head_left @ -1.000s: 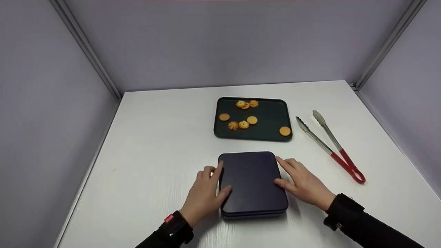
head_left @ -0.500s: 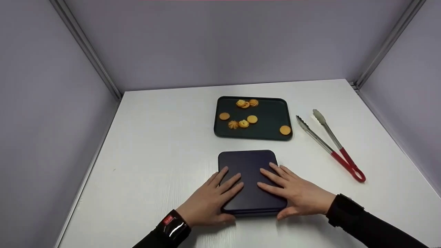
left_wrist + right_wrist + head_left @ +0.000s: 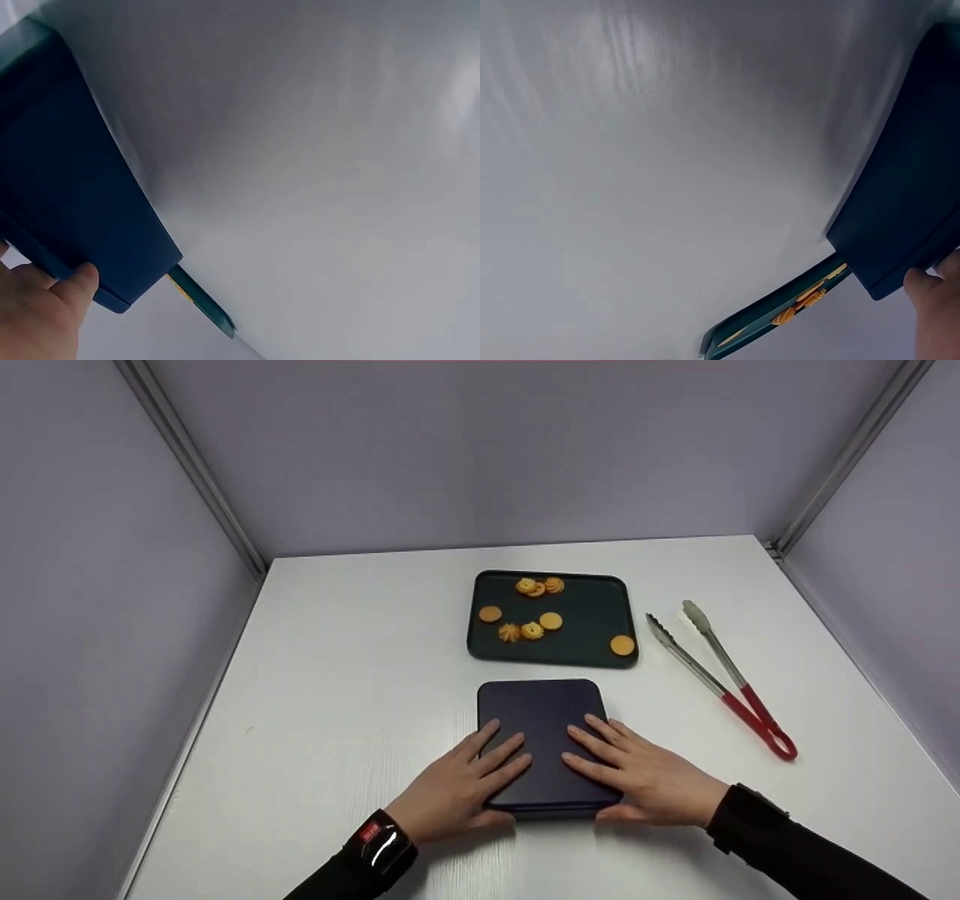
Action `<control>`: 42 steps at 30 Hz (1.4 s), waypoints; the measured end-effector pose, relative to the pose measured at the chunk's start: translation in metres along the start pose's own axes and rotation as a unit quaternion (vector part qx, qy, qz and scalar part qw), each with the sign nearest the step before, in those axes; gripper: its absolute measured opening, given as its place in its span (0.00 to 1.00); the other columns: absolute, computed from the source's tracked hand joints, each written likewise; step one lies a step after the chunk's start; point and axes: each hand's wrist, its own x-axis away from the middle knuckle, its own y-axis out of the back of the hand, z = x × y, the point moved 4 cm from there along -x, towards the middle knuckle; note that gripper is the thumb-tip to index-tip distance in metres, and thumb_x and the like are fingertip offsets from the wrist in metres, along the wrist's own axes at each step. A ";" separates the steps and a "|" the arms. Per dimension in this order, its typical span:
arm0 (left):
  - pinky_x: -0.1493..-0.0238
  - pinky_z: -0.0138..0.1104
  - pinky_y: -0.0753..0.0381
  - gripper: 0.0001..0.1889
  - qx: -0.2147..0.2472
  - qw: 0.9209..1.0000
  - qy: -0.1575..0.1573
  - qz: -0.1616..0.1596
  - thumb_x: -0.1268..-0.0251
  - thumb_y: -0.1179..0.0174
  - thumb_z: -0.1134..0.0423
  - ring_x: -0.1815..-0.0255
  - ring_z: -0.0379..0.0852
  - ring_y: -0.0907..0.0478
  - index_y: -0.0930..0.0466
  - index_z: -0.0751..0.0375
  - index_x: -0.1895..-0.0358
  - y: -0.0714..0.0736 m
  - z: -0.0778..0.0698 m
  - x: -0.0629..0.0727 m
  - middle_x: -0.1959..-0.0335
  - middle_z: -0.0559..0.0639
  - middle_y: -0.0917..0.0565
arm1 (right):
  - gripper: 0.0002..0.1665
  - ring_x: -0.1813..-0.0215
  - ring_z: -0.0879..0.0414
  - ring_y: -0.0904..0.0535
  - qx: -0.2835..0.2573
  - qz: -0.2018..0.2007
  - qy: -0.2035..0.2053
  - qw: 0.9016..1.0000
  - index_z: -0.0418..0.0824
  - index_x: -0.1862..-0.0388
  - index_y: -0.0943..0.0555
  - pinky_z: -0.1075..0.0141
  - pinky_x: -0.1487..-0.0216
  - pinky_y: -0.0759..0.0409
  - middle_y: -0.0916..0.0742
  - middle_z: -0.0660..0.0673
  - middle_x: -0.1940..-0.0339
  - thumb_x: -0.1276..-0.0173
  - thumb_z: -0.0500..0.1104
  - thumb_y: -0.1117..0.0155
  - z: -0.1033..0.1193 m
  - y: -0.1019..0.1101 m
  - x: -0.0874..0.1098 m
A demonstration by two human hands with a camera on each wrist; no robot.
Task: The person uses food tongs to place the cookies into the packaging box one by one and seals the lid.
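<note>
A dark blue box (image 3: 544, 709) with rounded corners, its lid on, lies in front of the person in the head view. My left hand (image 3: 457, 787) rests on its left near part, fingers straight and spread over the lid, thumb low along the near side. My right hand (image 3: 649, 780) lies the same way on the right part, its thumb also by the near side. In the left wrist view, fingertips touch the lid's edge above the tall side wall of the box (image 3: 82, 172). The right wrist view shows fingertips at the opposite lid edge of the box (image 3: 907, 187).
Beyond the box is a dark green tray (image 3: 592, 611) holding several cookies (image 3: 532, 631). Tongs (image 3: 720, 675) with red handles lie spread on the white table (image 3: 337, 682) to the right. Grey panels stand at the back and both sides.
Both hands have moved from the box's sides onto its lid, fingers spread, thumbs at the near side. The box has slid slightly away from the person, toward the tray.
</note>
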 end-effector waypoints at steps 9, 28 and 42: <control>0.26 0.42 0.34 0.39 -0.032 0.999 0.006 -0.005 0.26 0.53 0.32 0.19 0.60 0.45 0.41 0.46 0.19 -0.003 0.002 -0.001 0.18 0.50 0.40 | 0.44 0.22 0.35 0.38 0.064 -0.021 0.024 0.997 0.47 0.17 0.39 0.50 0.21 0.47 0.36 0.37 0.18 0.25 0.64 0.43 0.001 -0.002 -0.001; 0.22 0.50 0.42 0.48 -0.056 0.997 -0.017 0.055 0.32 0.42 0.32 0.18 0.60 0.47 0.49 0.50 0.16 0.006 0.004 0.000 0.17 0.53 0.44 | 0.53 0.22 0.35 0.37 0.081 -0.022 0.034 0.996 0.44 0.17 0.40 0.49 0.21 0.46 0.35 0.37 0.19 0.31 0.69 0.38 -0.001 -0.005 0.002; 0.19 0.46 0.53 0.45 0.114 0.978 0.126 0.122 0.24 0.64 0.28 0.15 0.50 0.59 0.55 0.55 0.16 0.005 0.052 -0.012 0.15 0.49 0.55 | 0.41 0.16 0.44 0.48 -0.065 0.038 -0.162 0.984 0.39 0.17 0.43 0.60 0.18 0.60 0.41 0.41 0.16 0.19 0.60 0.50 -0.038 0.004 -0.007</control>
